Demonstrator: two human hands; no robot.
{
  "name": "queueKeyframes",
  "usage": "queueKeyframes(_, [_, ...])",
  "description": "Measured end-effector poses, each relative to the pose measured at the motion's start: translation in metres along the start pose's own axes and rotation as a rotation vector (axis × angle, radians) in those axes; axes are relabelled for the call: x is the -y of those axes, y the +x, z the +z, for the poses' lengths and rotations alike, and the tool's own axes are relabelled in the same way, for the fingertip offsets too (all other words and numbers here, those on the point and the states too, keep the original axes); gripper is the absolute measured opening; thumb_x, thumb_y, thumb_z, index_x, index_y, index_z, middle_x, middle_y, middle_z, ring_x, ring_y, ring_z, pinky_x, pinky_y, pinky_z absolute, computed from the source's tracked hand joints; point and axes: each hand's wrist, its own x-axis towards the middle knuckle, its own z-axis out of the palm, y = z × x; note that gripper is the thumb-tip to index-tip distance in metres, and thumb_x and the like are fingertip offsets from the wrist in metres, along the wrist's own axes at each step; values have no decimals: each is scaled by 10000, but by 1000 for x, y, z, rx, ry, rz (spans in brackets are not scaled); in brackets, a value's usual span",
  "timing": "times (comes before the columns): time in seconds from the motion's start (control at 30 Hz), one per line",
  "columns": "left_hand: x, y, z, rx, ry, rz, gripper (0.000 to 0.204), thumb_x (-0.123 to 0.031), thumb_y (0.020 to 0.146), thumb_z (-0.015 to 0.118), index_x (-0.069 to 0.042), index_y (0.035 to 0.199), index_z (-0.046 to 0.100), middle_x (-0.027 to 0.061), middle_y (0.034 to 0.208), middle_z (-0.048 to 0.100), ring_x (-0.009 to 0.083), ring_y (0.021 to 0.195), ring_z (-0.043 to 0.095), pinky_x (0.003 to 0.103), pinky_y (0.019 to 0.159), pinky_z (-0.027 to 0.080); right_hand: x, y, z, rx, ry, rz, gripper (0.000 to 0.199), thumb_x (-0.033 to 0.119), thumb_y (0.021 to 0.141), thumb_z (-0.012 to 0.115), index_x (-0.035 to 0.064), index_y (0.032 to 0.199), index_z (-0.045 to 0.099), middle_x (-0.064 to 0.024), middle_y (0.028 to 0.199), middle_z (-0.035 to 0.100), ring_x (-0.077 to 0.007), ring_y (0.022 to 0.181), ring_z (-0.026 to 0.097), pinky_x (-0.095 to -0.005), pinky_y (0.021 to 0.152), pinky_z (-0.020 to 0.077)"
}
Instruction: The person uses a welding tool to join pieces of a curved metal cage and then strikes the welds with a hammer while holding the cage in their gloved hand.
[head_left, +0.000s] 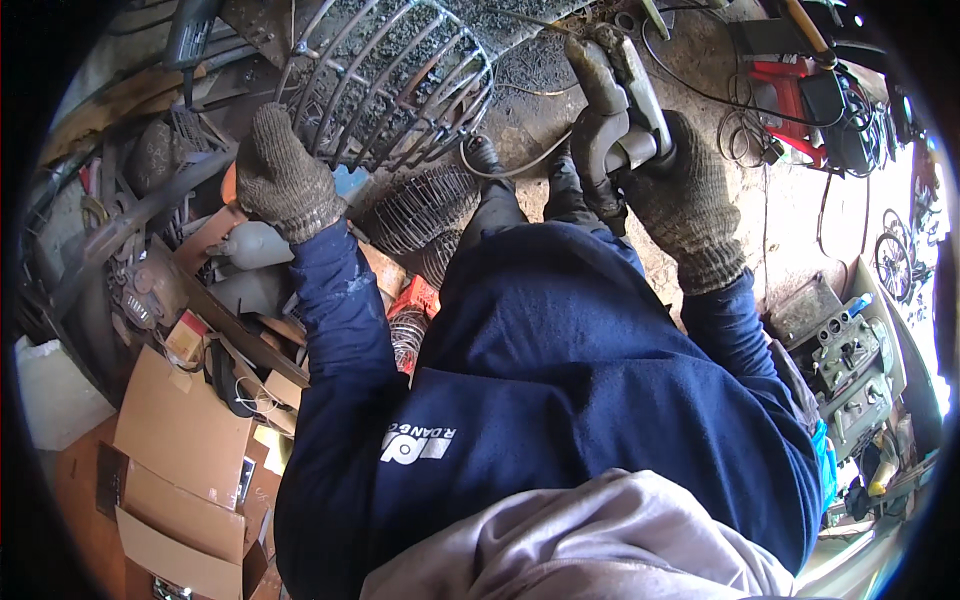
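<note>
My right hand (685, 185), in a grey-brown knitted work glove, is closed round a heavy, worn grey metal tool (606, 120). Two thick arms rise from this tool like a large clamp or pliers; its exact kind is unclear. A matching glove covers my left hand (285, 175), raised beside a rounded cage of welded metal bars (385, 85). The left fingers look curled together, and anything inside them is hidden. Dark granular material shows between the cage's bars, at the top of the view.
Coiled wire baskets (425, 208) lie beyond my lap, near my feet. Scrap and an open cardboard box (185, 425) crowd the left. A thin cable (690, 92) crosses the ground toward a red tool stand (785, 105). Grey machinery (850, 360) stands at right.
</note>
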Motion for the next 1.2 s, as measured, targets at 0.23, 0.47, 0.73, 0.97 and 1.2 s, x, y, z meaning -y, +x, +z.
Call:
queueKeyframes(0.23, [-11, 2, 0, -5, 71, 36, 335, -79, 904, 676, -78, 1236, 624, 147, 991, 704, 313, 844, 698, 389, 711, 548, 8, 0, -3, 24, -90, 29, 468, 111, 792, 785, 23, 1195, 564, -116, 1044, 692, -189, 961, 682, -329, 856, 538])
queueKeyframes(0.47, [0, 0, 4, -24, 224, 199, 366, -64, 902, 667, -106, 1263, 621, 143, 983, 698, 319, 826, 691, 405, 700, 544, 18, -2, -1, -70, -121, -11, 414, 235, 801, 807, 33, 1106, 613, -127, 956, 708, -207, 889, 694, -349, 778, 542])
queueKeyframes(0.73, [-7, -2, 2, -48, 269, 257, 394, -59, 901, 688, -129, 1283, 622, 164, 952, 684, 318, 796, 677, 407, 684, 535, 19, -8, -5, -66, -89, -37, 412, 260, 790, 806, 42, 1084, 615, -115, 915, 696, -210, 836, 693, -364, 743, 544])
queueKeyframes(0.97, [-27, 8, -4, -30, 331, 327, 240, -154, 901, 729, -78, 1128, 709, 153, 847, 697, 297, 722, 675, 391, 648, 524, 26, -3, -4, -37, -195, 44, 407, 238, 792, 788, 44, 1103, 611, -132, 917, 689, -240, 846, 690, -371, 750, 543])
queueKeyframes(1.2, [-76, 13, -2, -5, -198, -526, 266, -270, 926, 703, -17, 1004, 719, 97, 839, 710, 191, 716, 654, 375, 634, 513, 18, 1, -1, -16, -127, -4, 402, 232, 818, 783, 35, 1119, 604, -137, 908, 689, -229, 891, 690, -359, 775, 543])
